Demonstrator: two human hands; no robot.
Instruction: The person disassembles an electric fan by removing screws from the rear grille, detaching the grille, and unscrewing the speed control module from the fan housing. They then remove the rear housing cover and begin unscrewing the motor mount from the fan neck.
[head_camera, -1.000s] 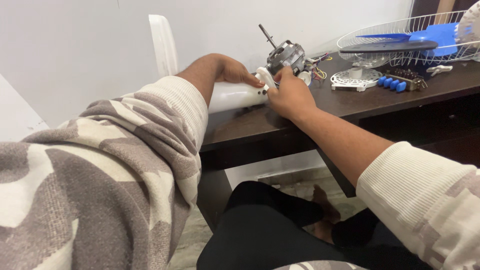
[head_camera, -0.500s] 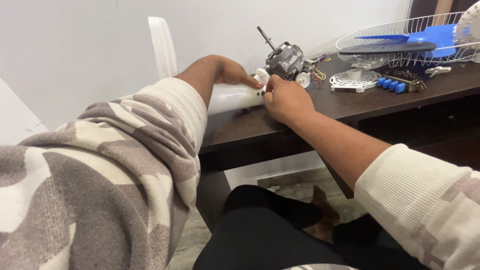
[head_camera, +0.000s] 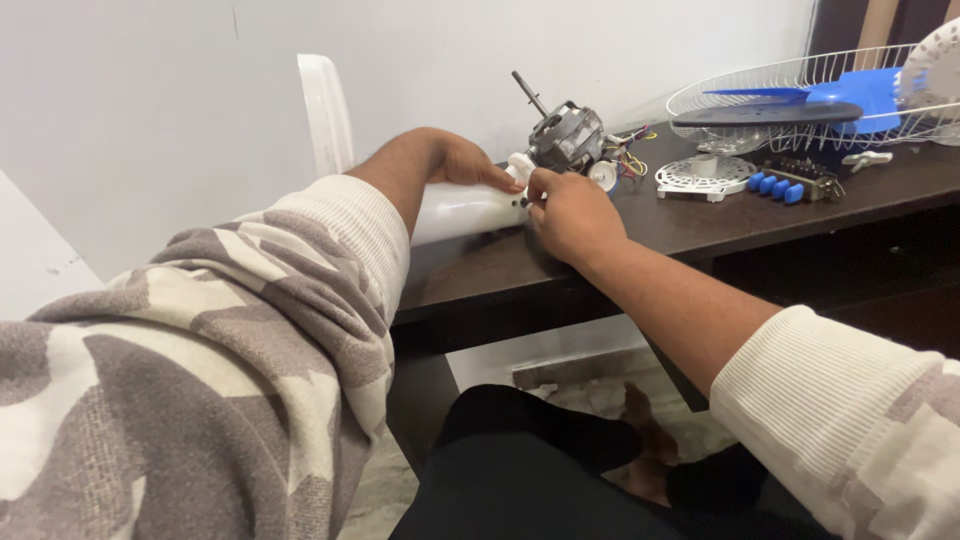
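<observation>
A white plastic fan stand tube (head_camera: 462, 208) lies across the left end of the dark wooden table (head_camera: 700, 220). My left hand (head_camera: 455, 160) rests on top of the tube near its end, gripping it. My right hand (head_camera: 568, 214) pinches the white joint piece (head_camera: 520, 166) where the tube meets a grey metal fan motor (head_camera: 567, 137) with a black shaft and coloured wires. What the fingertips hold is too small to see.
On the table's right side lie a white wire fan guard (head_camera: 800, 95) holding a blue fan blade (head_camera: 860, 85), a round white plastic disc (head_camera: 705, 178) and a switch block with blue buttons (head_camera: 790, 182). A white chair back (head_camera: 325, 110) stands by the wall.
Both hands stay at the tube and motor joint; my right hand has shifted slightly left and the fingers have moved at the joint. The view has tilted a little.
</observation>
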